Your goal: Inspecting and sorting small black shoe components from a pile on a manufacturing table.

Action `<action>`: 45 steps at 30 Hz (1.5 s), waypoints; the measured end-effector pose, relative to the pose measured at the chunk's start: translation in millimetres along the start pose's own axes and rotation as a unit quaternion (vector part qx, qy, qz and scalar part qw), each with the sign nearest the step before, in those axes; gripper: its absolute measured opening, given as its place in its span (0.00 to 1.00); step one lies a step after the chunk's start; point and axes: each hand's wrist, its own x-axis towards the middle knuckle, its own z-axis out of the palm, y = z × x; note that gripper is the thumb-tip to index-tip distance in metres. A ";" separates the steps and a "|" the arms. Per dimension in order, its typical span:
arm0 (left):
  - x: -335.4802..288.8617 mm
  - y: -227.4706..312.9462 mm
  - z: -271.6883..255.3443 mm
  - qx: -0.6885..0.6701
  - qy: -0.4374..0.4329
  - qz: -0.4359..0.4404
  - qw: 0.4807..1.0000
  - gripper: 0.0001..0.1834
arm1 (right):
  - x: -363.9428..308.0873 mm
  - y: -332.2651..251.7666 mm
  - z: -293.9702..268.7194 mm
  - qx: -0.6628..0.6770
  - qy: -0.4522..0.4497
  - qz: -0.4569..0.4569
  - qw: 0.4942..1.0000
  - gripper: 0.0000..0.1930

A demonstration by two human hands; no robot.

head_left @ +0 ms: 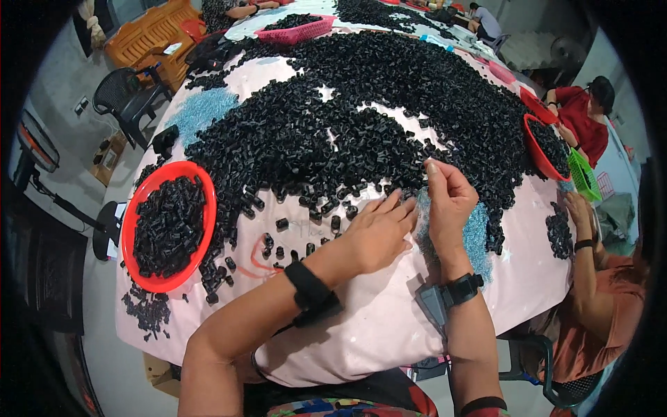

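My left hand [379, 235] lies palm down on the pale pink cloth, fingers stretched to the near edge of a heap of small black plastic parts [313, 118]; whatever is under its fingertips is hidden. Beside it my right hand [450, 201] is raised slightly, thumb and forefinger pinched together. A tiny light speck shows at that pinch, too small to name. Just below the right hand, small clear-blue pieces [475, 240] are spread on the cloth. Several loose black cylindrical parts [282, 224] lie to the left of my left hand.
A red basin [211, 229] full of black parts stands at left. Another red basin [535, 156] and a green basket [582, 182] are at right, near two people. Far off is a pink basket [299, 30]. More clear-blue pieces [205, 113] lie at the back left.
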 end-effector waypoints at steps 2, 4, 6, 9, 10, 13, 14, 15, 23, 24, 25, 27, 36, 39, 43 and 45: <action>-14.9 -3.2 0.3 -0.009 0.010 0.029 0.999 0.26 | -0.9 0.2 0.5 0.003 -0.013 0.024 1.000 0.06; -43.6 -3.4 -4.9 -0.021 -0.011 0.056 0.998 0.26 | -2.8 0.2 2.4 0.008 -0.030 0.022 0.999 0.06; -71.7 -2.6 -13.4 -0.072 -0.008 0.027 0.997 0.25 | -7.2 -1.0 2.4 0.018 -0.074 0.033 0.997 0.05; -99.4 -2.3 -32.4 -0.112 0.050 0.009 0.992 0.25 | -8.9 -4.8 4.7 -0.094 -0.133 0.044 0.986 0.05; -111.3 2.1 -37.8 -0.106 0.054 -0.013 0.993 0.22 | -8.0 -7.4 5.4 -0.125 -0.158 0.045 0.978 0.06; -136.4 4.0 -50.1 -0.084 0.060 -0.053 0.993 0.20 | -4.9 -18.5 1.6 -0.250 -0.254 0.088 0.930 0.07; -141.3 1.6 -51.6 -0.079 0.061 -0.067 0.993 0.21 | -2.1 -22.5 -1.3 -0.262 -0.295 0.095 0.914 0.09; -145.3 -0.8 -51.3 -0.075 0.039 -0.101 0.991 0.22 | -0.9 -25.7 -3.3 -0.264 -0.298 0.091 0.913 0.09; -140.3 -15.0 -34.8 -0.104 0.123 -0.080 0.984 0.23 | -17.9 -25.6 6.0 -0.242 -0.473 0.045 0.846 0.08; -139.4 -14.5 -33.9 -0.115 0.112 -0.090 0.983 0.23 | -21.2 -24.3 7.2 -0.211 -0.453 0.071 0.863 0.08; -138.9 -14.4 -34.3 -0.138 0.152 -0.083 0.975 0.23 | -22.8 -23.6 7.6 -0.178 -0.431 0.098 0.879 0.07; -139.6 -15.7 -35.8 -0.165 0.192 -0.079 0.964 0.24 | -24.1 -21.6 8.1 -0.146 -0.398 0.130 0.896 0.07; -144.1 -17.6 -43.1 -0.139 0.235 -0.138 0.952 0.19 | -19.0 -37.4 11.6 -0.278 -0.488 -0.016 0.827 0.09; -143.4 -18.4 -45.1 -0.151 0.240 -0.150 0.947 0.17 | -25.4 -42.0 16.5 -0.227 -0.474 -0.011 0.851 0.09; -144.6 -17.1 -46.9 -0.148 0.249 -0.141 0.947 0.15 | -25.8 -41.9 16.4 -0.309 -0.497 -0.033 0.810 0.08; -145.1 -15.7 -47.9 -0.138 0.256 -0.141 0.946 0.14 | -25.1 -40.1 17.1 -0.283 -0.476 -0.074 0.829 0.07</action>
